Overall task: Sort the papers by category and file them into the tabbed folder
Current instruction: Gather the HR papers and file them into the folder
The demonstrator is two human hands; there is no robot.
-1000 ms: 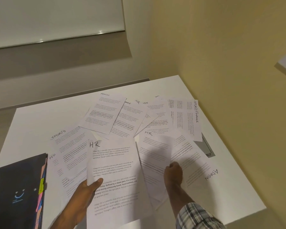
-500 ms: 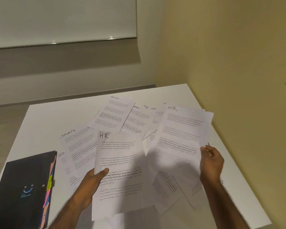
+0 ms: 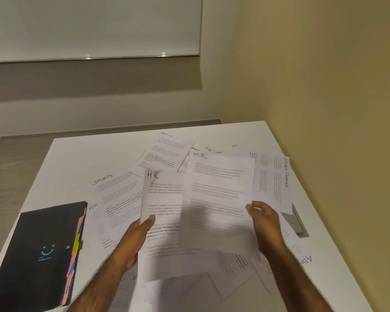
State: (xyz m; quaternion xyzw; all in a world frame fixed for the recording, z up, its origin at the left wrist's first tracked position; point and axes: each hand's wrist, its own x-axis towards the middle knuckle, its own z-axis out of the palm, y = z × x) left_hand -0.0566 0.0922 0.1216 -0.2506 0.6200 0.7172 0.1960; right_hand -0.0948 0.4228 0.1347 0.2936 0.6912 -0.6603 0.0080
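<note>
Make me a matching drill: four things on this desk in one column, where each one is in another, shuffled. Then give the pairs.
Things:
1. black folder
2. SPORTS sheet
3. clear HR sheet
4. blurred HR sheet

Places:
A. held in the right hand
B. lying flat on the table, between the folder and the held sheets
C. held in the left hand
D. closed, at the table's near left corner

Pairs: 1-D, 2-B, 3-C, 4-A

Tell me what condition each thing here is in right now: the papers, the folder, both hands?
Left hand: gripping an HR sheet, lifted.
Right hand: gripping a second HR sheet, blurred, overlapping the first.
Tabbed folder: closed, flat on the table.
SPORTS sheet: flat, unfiled.
ADMIN sheet: flat, unfiled.
</note>
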